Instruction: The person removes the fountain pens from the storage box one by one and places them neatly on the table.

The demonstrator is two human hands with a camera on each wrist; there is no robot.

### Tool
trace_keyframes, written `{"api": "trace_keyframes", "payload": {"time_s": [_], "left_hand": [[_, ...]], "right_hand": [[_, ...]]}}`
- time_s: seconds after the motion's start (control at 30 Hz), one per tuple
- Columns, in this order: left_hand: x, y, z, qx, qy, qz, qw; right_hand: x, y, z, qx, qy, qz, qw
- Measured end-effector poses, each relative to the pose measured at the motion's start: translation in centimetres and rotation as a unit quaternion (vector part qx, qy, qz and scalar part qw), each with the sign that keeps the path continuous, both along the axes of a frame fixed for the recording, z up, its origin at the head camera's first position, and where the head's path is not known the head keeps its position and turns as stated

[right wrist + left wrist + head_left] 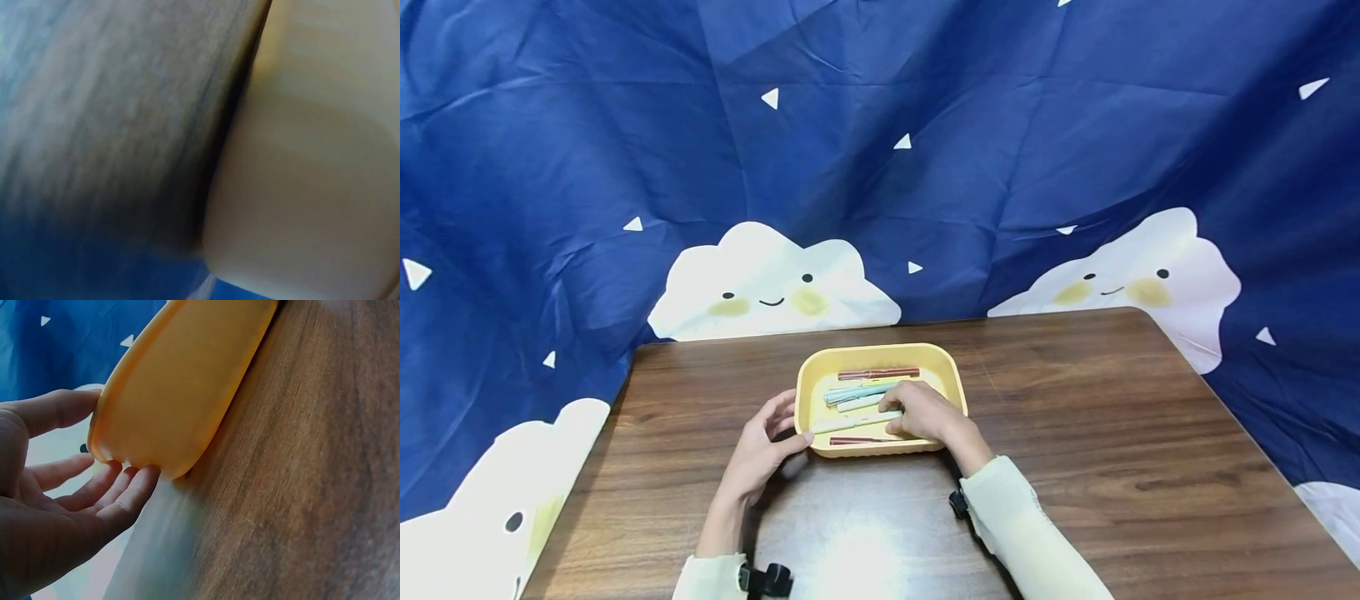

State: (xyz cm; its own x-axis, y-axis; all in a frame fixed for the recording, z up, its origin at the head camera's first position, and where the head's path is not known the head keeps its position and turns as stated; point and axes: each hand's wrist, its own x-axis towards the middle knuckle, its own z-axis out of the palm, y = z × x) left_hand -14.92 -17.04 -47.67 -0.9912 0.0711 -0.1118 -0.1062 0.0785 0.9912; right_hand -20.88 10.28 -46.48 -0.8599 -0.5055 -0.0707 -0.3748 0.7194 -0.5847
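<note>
1. While the left hand (758, 447) grasped the lower left corner of the yellow tray (865, 451), thumb at the rim and fingertips against the outer wall, the tray sat on the wooden table (1112, 417), just below the middle of the frame.
2. Reaching in from the lower right, the right hand (925, 412) had thumb and forefinger pinched about the right end of the lower white pen (846, 423); how firmly, I could not tell, as the right wrist view was blurred and showed no fingers.
3. With the pen pinched at only 1 end, I judged that its free left end might swing into the wall, or that a loose pinch might let it slip.
4. Too hard a pull by the left hand could have slid or tipped the tray and set the pens rolling.
5. Just above lay the upper white pen (857, 404) and the teal pens (850, 394); catching these neighbours seemed possible.
6. The upper red pen (891, 374) and lower red pen (850, 441) lay near opposite walls, which blocked any sideways path out.
7. Beyond the table, the blue backdrop (880, 167) filled the upper frame.
</note>
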Motion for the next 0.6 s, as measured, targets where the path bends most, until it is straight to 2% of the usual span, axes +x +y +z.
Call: {"api": "trace_keyframes", "payload": {"time_s": [0.23, 0.6], "left_hand": [[0.00, -0.04, 0.05, -0.001, 0.001, -0.003, 1.0000], [0.10, -0.12, -0.04, 0.000, -0.002, -0.002, 1.0000]], "right_hand": [[-0.06, -0.06, -0.05, 0.006, -0.011, 0.002, 0.9999], [-0.23, -0.19, -0.43, 0.002, 0.017, 0.019, 0.9997]]}}
